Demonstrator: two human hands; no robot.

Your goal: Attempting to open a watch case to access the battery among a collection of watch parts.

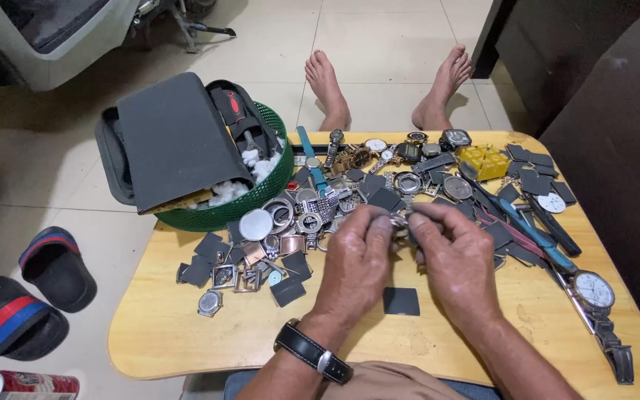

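Pinching a small metal watch part [400, 221] between both sets of fingertips, your left hand [357, 259] and right hand [455, 259] meet above the table's [187, 333] middle. Keep it low over the parts pile [312, 215], lest a slip scatter pieces.

Red and silver drink can [24, 385] on floor, bottom-left corner
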